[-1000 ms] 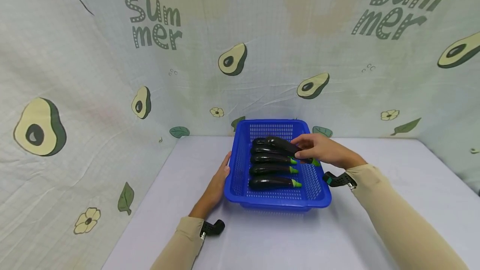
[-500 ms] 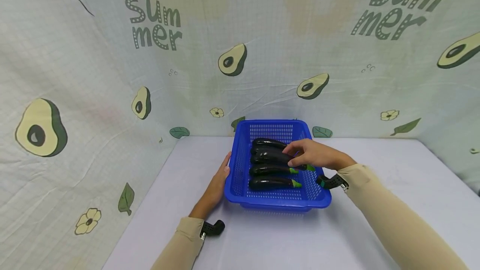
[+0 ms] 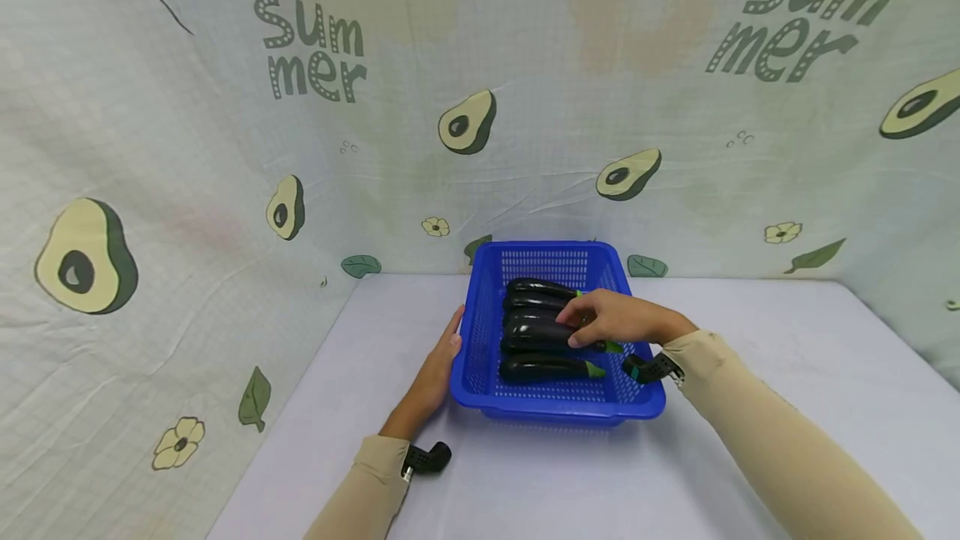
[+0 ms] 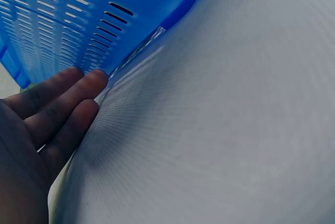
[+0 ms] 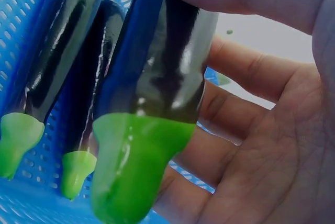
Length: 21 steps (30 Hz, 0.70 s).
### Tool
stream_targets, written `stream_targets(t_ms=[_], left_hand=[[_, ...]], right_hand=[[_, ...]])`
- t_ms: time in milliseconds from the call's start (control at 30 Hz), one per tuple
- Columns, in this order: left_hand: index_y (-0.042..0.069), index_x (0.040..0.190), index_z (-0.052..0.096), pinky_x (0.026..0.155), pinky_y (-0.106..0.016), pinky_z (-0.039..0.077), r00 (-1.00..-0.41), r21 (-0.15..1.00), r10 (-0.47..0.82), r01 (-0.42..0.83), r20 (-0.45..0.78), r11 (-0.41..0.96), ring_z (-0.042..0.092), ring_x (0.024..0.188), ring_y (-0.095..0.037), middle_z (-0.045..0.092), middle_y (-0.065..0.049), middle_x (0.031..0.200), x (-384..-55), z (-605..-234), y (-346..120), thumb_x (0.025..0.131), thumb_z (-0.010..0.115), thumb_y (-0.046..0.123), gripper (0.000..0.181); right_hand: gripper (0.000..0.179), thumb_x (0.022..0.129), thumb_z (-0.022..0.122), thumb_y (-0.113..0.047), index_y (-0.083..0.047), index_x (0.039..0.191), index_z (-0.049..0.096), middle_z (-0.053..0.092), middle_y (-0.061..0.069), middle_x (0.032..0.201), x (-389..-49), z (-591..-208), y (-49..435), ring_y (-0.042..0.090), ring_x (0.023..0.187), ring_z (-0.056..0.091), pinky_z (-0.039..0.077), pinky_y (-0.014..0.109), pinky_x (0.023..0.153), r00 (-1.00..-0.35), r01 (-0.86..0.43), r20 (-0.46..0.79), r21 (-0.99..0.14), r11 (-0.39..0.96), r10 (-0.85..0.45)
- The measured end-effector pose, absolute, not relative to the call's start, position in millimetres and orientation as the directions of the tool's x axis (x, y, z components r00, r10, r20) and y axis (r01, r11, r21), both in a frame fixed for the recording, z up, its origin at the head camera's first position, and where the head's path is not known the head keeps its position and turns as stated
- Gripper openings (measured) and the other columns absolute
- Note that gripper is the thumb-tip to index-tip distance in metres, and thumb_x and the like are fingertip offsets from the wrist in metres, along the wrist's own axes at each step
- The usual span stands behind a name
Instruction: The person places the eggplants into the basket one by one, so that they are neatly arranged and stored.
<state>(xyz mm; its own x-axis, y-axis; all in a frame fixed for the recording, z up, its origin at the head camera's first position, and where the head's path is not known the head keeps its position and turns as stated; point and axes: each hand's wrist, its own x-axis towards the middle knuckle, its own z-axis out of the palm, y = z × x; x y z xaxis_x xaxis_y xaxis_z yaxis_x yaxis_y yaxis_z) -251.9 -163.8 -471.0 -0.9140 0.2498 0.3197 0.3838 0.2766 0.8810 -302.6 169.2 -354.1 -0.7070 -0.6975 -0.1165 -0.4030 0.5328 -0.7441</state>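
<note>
A blue perforated plastic basket (image 3: 558,408) holds several glossy dark eggplants with green stem ends, lying side by side. My right hand (image 3: 622,317) pinches one eggplant (image 3: 534,337) near its stem end, thumb on one side and fingers on the other. In the head view this eggplant overlaps the others in the row. The right wrist view shows its bright green cap (image 5: 137,166) in front, raised closer than two others. The frontmost eggplant (image 3: 542,368) lies apart from it. My left hand (image 3: 431,369) rests along the basket's left side, its straight fingers (image 4: 68,103) at the slotted wall.
The basket stands on a white-covered table (image 3: 525,490), near its back edge. Behind and to the left hangs a pale cloth (image 3: 540,40) printed with avocados. Black wrist straps with small cameras are on both sleeves.
My right hand has moved forward-to-near across the row, bringing the held eggplant toward the front of the basket and lower. The rear eggplants are now uncovered. The left hand has stayed put.
</note>
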Motion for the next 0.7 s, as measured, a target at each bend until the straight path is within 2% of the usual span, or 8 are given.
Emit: stream_targets(t_ms=[233,500,700], left_hand=[[0.020,0.163,0.011,0.120,-0.050,0.013,-0.917,0.881,0.270,0.369,0.293,0.296,0.014,0.151,-0.020,0.015,0.002,0.166,-249.0,-464.2,-163.5,0.111,0.021,0.031,0.054],[0.030,0.162,0.015,0.119,-0.053,0.015,-0.921,0.870,0.238,0.374,0.309,0.321,0.017,0.151,-0.020,0.019,0.005,0.165,-250.3,-468.7,-161.7,0.109,0.023,0.041,0.054],[0.029,0.162,0.014,0.120,-0.052,0.015,-0.920,0.869,0.241,0.377,0.310,0.322,0.016,0.151,-0.020,0.018,0.003,0.166,-250.8,-467.7,-161.1,0.109,0.023,0.040,0.055]], right_hand=[[0.039,0.088,0.077,-0.025,-0.008,0.122,0.069,0.069,0.003,0.106,-303.2,-355.2,165.6,0.021,0.096,0.062,0.051,0.038,0.087,-0.690,-0.418,-0.110,-0.747,0.518,-0.715],[0.036,0.087,0.078,-0.023,-0.007,0.118,0.070,0.069,0.003,0.101,-302.7,-358.2,160.8,0.021,0.093,0.063,0.052,0.037,0.084,-0.688,-0.402,-0.133,-0.748,0.527,-0.713],[0.035,0.086,0.078,-0.023,-0.008,0.117,0.071,0.069,0.003,0.100,-302.0,-362.7,156.0,0.021,0.092,0.061,0.052,0.037,0.084,-0.664,-0.393,-0.172,-0.747,0.536,-0.727]])
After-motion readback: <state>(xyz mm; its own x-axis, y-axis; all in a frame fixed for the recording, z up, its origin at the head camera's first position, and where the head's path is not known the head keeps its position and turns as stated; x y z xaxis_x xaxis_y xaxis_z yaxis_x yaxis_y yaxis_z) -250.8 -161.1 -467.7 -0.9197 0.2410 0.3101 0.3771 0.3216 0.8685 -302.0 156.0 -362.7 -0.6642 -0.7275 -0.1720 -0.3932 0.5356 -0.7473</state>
